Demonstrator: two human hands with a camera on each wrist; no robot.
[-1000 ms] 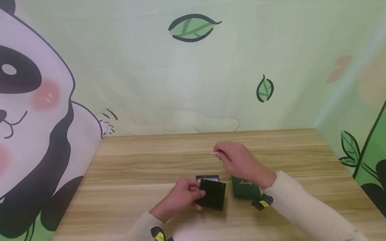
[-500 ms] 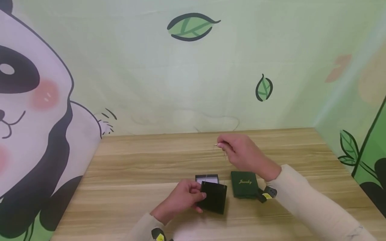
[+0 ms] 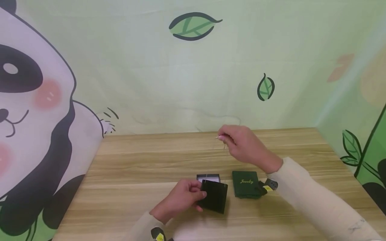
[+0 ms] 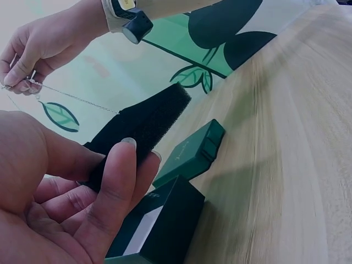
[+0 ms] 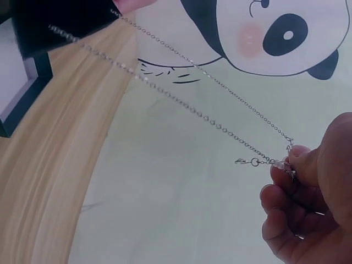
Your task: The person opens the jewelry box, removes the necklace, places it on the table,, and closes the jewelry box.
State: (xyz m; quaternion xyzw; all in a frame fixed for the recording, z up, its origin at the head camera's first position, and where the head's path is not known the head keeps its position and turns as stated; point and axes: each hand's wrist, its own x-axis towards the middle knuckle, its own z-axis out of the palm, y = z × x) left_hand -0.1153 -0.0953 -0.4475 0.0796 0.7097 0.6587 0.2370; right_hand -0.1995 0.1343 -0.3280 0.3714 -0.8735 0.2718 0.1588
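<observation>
Beyond the chain [image 5: 206,119], a wood-grained table [image 3: 135,160] meets a panda-printed wall [image 3: 135,73].

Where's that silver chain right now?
In the right wrist view, the silver chain slants between the right hand, pinching it at right, and the black pad at upper left.

Backdrop [image 3: 144,67]: pale green, faintly creased, behind your table [image 3: 135,155].
Tabletop: light wood grain; you see its far edge along the backdrop.
Panda [image 3: 42,122]: printed large at your left, pink-cheeked, partly out of view.
Upper leaf [image 3: 193,28]: green, dark-outlined, lying sideways.
Smaller leaf [image 3: 266,88]: tip upward, lower, to your right.
Leaf cluster [image 3: 351,144]: far right of you.
</observation>
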